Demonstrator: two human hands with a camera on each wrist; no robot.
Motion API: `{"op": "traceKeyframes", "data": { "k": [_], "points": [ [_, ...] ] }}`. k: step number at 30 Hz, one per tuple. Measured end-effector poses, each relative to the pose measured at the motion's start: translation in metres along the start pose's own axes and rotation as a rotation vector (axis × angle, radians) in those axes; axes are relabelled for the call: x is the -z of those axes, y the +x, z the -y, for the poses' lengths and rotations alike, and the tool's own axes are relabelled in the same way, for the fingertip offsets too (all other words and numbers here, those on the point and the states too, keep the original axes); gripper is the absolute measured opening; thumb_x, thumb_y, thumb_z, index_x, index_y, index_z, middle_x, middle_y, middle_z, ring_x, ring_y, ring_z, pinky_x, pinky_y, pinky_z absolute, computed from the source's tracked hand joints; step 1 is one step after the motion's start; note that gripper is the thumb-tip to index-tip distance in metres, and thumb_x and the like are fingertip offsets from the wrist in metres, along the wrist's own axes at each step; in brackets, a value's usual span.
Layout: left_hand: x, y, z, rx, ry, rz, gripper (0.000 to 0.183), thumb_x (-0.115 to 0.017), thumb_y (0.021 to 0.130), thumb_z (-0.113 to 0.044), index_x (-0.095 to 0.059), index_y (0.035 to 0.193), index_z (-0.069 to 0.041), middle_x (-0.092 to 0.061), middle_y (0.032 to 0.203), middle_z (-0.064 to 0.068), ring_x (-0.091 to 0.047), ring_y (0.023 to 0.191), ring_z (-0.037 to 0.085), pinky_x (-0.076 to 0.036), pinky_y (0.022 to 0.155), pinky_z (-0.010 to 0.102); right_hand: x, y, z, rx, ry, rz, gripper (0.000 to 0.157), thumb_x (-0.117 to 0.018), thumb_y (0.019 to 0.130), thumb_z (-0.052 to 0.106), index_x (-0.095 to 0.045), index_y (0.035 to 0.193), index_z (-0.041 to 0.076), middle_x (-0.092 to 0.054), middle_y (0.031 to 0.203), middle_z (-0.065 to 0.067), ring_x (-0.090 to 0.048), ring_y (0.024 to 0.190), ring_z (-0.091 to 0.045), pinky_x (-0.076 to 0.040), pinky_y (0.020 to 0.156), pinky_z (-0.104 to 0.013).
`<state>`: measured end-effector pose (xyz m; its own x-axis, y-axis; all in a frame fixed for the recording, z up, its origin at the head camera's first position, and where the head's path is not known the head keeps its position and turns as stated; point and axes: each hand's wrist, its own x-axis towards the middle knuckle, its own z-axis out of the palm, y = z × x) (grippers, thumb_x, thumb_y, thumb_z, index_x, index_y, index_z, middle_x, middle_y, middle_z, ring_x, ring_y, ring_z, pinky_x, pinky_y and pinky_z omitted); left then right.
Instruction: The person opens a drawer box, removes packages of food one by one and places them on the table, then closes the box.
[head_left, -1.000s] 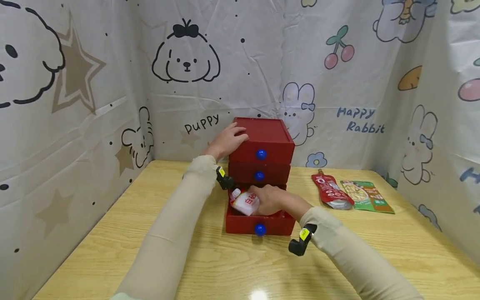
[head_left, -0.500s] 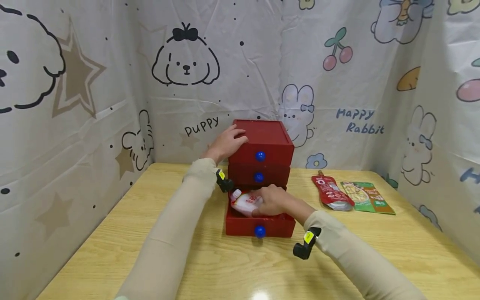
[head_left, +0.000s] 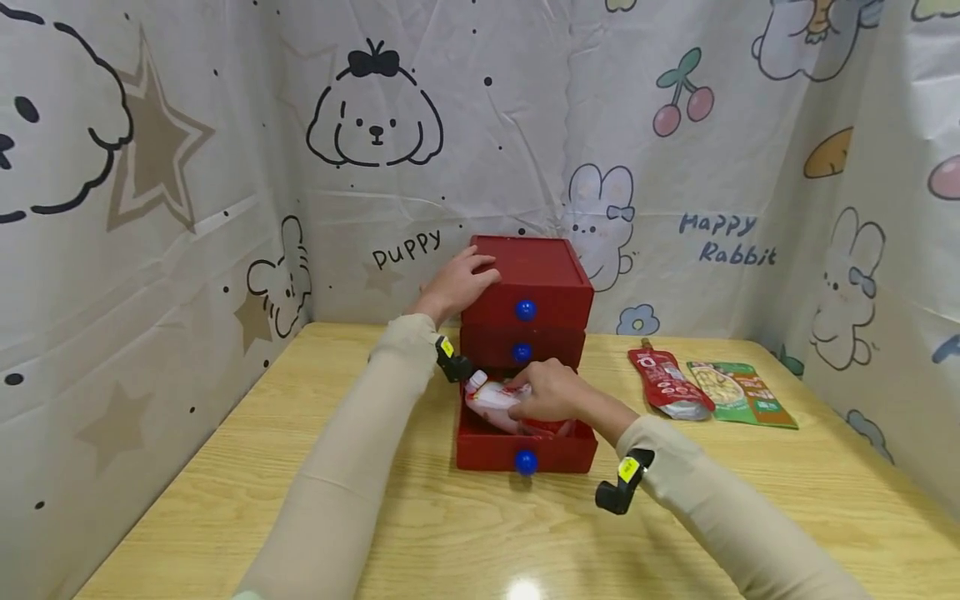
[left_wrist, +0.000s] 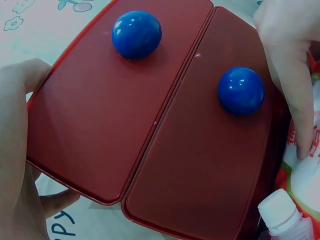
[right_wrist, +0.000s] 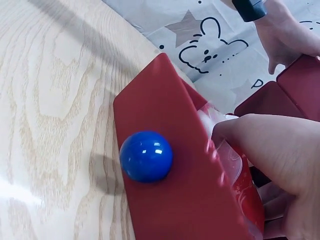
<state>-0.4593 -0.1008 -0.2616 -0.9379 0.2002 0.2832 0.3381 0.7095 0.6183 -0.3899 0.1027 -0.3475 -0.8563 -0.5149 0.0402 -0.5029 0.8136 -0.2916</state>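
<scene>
A red cabinet [head_left: 528,265] with three drawers and blue ball knobs stands on the table, its bottom drawer [head_left: 495,454] pulled out. My left hand [head_left: 457,282] grips the cabinet's upper left corner, some fingers over the top, others along the side in the left wrist view. Inside the open drawer lies a white spouted pouch [head_left: 491,404] with red lettering; its white cap [left_wrist: 277,209] points to the left. My right hand [head_left: 551,392] reaches into the drawer and holds the pouch between thumb and fingers. Clear, shiny plastic [right_wrist: 230,165] shows beside the right thumb, behind the drawer front.
To the right of the cabinet lie a red spouted pouch [head_left: 667,383] and a flat green and brown packet [head_left: 742,394]. A printed curtain [head_left: 405,200] hangs behind and along both sides of the wooden table [head_left: 420,517].
The pouch has tipped flatter and shifted slightly right in the drawer, with my right hand moving along. Its lettering has turned mostly out of the head view. My left hand has stayed put.
</scene>
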Motion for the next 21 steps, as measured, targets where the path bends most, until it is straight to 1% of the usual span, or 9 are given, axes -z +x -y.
{"op": "traceKeyframes", "data": {
  "k": [6,11,15,21],
  "points": [
    [0.001,-0.001,-0.001,0.001,0.0,0.0,0.056,-0.049,0.102,-0.047,-0.053,0.154,-0.026,-0.022,0.17,-0.002,-0.022,0.154,0.028,-0.005,0.112,0.078,0.008,-0.003,0.002,0.002,0.027,-0.009,0.04,-0.081,0.086,0.033,-0.08,0.122,0.018,-0.074,0.109,-0.001,-0.062,0.093,-0.017,-0.052,0.072,-0.031],
    [0.001,-0.002,-0.001,0.01,0.004,0.006,0.057,-0.049,0.102,-0.048,-0.052,0.154,-0.027,-0.021,0.17,-0.003,-0.022,0.154,0.027,-0.003,0.111,0.079,0.013,-0.005,0.004,-0.01,0.061,0.004,0.041,-0.081,0.086,0.031,-0.079,0.124,0.015,-0.073,0.105,-0.001,-0.06,0.09,-0.016,-0.052,0.07,-0.03],
    [0.0,-0.002,0.0,0.015,0.012,0.014,0.057,-0.048,0.102,-0.05,-0.051,0.155,-0.028,-0.02,0.171,-0.004,-0.022,0.154,0.028,-0.003,0.11,0.08,0.016,-0.006,0.006,-0.011,0.051,0.007,0.041,-0.08,0.087,0.031,-0.078,0.124,0.014,-0.073,0.103,0.0,-0.059,0.087,-0.016,-0.051,0.068,-0.03],
    [-0.001,-0.002,0.001,0.013,0.008,-0.001,0.057,-0.048,0.102,-0.049,-0.052,0.154,-0.028,-0.021,0.17,-0.004,-0.023,0.154,0.029,-0.004,0.109,0.08,0.026,-0.008,0.011,0.001,0.047,0.006,0.042,-0.079,0.086,0.03,-0.078,0.124,0.013,-0.073,0.103,-0.003,-0.06,0.083,-0.017,-0.05,0.064,-0.03]
  ]
}}
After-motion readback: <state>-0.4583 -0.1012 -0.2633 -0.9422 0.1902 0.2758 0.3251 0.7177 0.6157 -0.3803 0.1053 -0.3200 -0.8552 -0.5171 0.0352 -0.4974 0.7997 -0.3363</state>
